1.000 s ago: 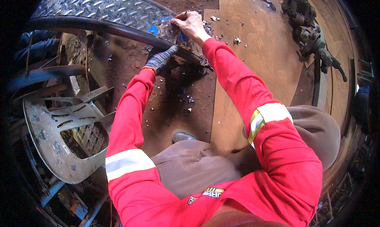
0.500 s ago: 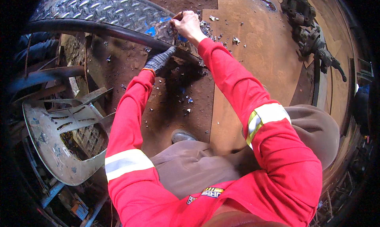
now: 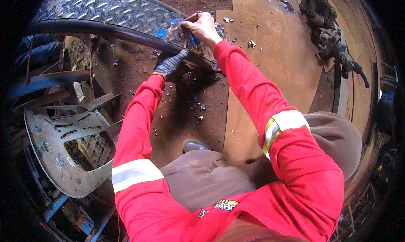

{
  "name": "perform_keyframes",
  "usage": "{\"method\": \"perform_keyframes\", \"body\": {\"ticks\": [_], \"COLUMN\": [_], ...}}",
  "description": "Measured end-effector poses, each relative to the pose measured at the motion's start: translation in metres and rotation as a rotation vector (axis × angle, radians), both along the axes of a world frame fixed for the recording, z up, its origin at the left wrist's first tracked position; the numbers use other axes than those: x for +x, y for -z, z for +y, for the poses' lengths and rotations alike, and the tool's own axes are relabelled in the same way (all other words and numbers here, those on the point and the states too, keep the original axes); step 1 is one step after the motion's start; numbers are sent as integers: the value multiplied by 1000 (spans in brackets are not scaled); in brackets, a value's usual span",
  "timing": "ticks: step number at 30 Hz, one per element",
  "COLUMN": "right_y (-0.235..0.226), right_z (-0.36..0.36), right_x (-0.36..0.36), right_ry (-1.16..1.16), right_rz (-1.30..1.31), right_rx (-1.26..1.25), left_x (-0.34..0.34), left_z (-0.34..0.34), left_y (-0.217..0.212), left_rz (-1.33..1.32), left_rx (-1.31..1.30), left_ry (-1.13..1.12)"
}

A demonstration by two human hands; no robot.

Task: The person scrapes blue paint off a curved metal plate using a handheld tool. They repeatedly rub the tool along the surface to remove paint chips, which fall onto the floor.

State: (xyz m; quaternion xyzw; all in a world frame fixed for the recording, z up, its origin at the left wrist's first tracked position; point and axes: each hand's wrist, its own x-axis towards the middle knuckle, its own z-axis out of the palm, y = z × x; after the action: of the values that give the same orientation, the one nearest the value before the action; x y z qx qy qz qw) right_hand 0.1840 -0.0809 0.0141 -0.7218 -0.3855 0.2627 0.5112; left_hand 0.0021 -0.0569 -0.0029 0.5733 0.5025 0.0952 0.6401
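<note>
Brown dirt floor [image 3: 198, 128] underlies a grey diamond-tread metal plate [image 3: 109, 8] with black tubular edge [image 3: 122, 31]: presumably heavy, stiff; hold there. Grey-gloved left hand [image 3: 171, 64] touches it, grip indeterminate; bare right hand [image 3: 203, 27] pinches over plate's end, contents indeterminate.

Glossy, ridged plate [image 3: 118, 9], seemingly metal.

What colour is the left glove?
The knitted glove is streaky grey with an orange cuff edge, in the head view.
</note>
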Motion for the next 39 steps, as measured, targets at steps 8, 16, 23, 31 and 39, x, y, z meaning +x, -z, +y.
{"method": "perform_keyframes", "body": {"ticks": [8, 16, 23, 31, 39], "right_y": [-2, 0, 6, 12, 0], "right_z": [-1, 0, 5, 7, -2], "right_x": [1, 1, -3, -4, -5], "right_ry": [-32, -15, 10, 58, -38], "right_rz": [-28, -91, -241, -169, 10], "right_rx": [11, 21, 46, 26, 60], "left_x": [-1, -3, -6, -3, -6], "left_z": [1, 4, 12, 6, 6], "left_y": [5, 6, 22, 19, 0], "left_rz": [0, 1, 29, 8, 108], "left_rx": [21, -27, 241, 126, 85], "left_ry": [-29, 18, 150, 53, 71]}}
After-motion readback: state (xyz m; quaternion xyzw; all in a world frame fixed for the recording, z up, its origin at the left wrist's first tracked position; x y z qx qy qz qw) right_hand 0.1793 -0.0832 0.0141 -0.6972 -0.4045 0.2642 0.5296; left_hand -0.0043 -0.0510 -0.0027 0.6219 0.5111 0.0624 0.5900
